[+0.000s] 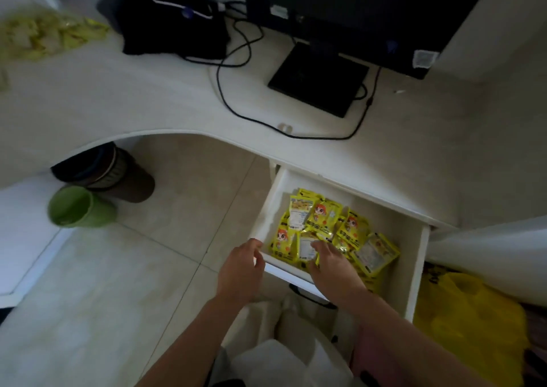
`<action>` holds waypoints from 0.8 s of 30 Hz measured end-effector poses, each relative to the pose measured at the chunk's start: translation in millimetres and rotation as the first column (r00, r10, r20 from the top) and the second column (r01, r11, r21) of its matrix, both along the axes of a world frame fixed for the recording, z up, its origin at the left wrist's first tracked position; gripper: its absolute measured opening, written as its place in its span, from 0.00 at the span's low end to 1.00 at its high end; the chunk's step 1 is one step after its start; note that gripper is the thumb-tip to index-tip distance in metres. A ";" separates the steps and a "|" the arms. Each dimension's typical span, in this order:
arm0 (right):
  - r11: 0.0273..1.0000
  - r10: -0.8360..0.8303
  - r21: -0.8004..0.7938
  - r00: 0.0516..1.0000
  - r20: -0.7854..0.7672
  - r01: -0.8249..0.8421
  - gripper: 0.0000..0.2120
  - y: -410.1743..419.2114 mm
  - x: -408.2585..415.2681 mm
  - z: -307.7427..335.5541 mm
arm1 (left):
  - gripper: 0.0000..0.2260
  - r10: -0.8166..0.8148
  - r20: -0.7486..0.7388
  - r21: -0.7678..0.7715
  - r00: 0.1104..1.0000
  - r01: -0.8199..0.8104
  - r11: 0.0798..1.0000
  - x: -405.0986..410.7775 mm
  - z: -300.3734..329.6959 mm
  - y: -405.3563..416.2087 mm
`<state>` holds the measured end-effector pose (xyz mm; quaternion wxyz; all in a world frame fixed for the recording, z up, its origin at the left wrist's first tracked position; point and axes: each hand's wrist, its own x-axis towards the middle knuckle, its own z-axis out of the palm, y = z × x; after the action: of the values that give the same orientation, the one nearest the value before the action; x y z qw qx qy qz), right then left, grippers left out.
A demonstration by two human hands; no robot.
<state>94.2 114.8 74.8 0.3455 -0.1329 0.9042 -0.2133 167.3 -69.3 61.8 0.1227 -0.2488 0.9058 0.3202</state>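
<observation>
Right hand (328,263) touches snack packets (322,218).

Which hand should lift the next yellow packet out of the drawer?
Right. The right hand rests on the yellow packets inside the drawer, while the left hand sits at the drawer's front left corner, off the pile, and would likely need to reach across.

Yellow snack packets (325,226) with a cartoon face lie heaped and overlapping, some face-down, in the pulled-out white drawer (268,209) under the bench
</observation>
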 end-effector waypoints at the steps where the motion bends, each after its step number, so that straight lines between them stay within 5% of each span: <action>1: 0.999 0.052 0.012 0.998 -0.029 -0.052 0.19 -10.0 -1.0 2.9 | 0.11 0.025 -0.011 -0.002 1.000 -0.025 1.000 5.7 1.9 -5.2; 10: 0.917 0.396 0.018 0.907 -0.145 -0.397 0.20 -130.7 9.4 17.2 | 0.12 0.266 -0.061 -0.104 0.962 -0.271 0.957 57.6 19.3 -95.0; 24: 0.850 0.511 -0.017 0.832 -0.216 -0.526 0.18 -347.9 38.3 27.7 | 0.12 0.461 -0.091 -0.181 0.883 -0.470 0.864 118.5 39.2 -299.2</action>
<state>132.5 -233.1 102.5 0.2911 -0.4071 0.8558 -0.1311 285.8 -368.5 101.1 -0.0039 -0.4637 0.8488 0.2540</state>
